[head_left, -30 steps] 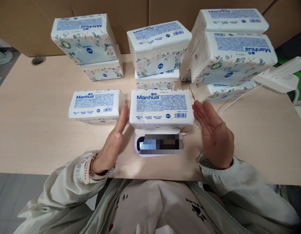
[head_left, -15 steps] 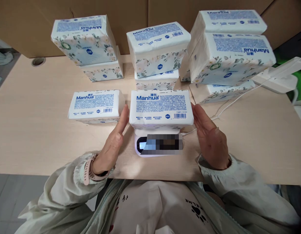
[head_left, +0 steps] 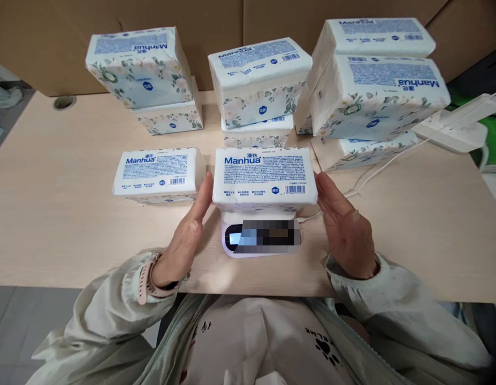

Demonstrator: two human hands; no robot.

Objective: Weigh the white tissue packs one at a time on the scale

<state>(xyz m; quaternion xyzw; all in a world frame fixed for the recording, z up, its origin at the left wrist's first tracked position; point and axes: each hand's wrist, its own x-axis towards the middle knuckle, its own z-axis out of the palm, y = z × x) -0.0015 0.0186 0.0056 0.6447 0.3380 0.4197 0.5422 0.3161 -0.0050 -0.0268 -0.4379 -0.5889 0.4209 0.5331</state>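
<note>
Mid-frame, the wrapped pack (head_left: 265, 176) sits on a scale-like device (head_left: 258, 216), presumably set back to leave the lit screen (head_left: 235, 239) uncovered — left hand (head_left: 183, 230) and right hand (head_left: 347, 227), flat, fingers extended, flank the pack's ends as if steadying it

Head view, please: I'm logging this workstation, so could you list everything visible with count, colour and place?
Centre pack: 1, white with blue print, on the device
Device: 1, white, dark display panel partly blurred, under that pack
Front-left pack: 1, white-blue, on the table
Back packs: at least 7, white-blue floral, three piles behind
Table: 1, pale wood, below
Cable: 1, white, right of device
Cardboard: count unclear, brown, behind
Green item: 1, green, far right
Floor: grey, lower left
Watch strap: 1, pink, left wrist
Sleeves: 2, pale grey-green, lower sides
Hands: 2, bare, flanking centre pack
</note>
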